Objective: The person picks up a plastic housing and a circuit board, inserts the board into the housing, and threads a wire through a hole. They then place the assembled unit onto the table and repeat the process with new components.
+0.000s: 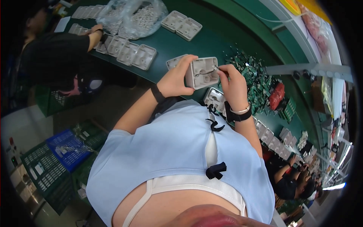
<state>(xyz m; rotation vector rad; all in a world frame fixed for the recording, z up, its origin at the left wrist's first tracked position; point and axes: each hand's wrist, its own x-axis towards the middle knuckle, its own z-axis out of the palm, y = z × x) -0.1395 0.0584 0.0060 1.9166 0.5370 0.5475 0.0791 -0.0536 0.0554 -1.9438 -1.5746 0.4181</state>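
Observation:
My left hand [174,78] grips a light grey plastic box [193,77] by its left side, thumb below and fingers above. The box is tilted with its hollow inside facing me, and moulded ribs and posts show in it. A thin black wire [201,72] curves across the inside. At the box's right edge my right hand [234,84] pinches the wire's end, where a small light piece shows between thumb and fingers; its kind is too small to tell. Behind my left hand lies another grey box part [174,61], partly hidden. An open grey box [214,97] sits below my right hand.
Green circuit boards [252,77] lie heaped on the green table [172,44] to the right, beside a red bag [276,96]. Rows of grey boxes [130,52] and a clear bag of small white parts [145,17] lie at the left. Co-workers [56,56] sit on both sides.

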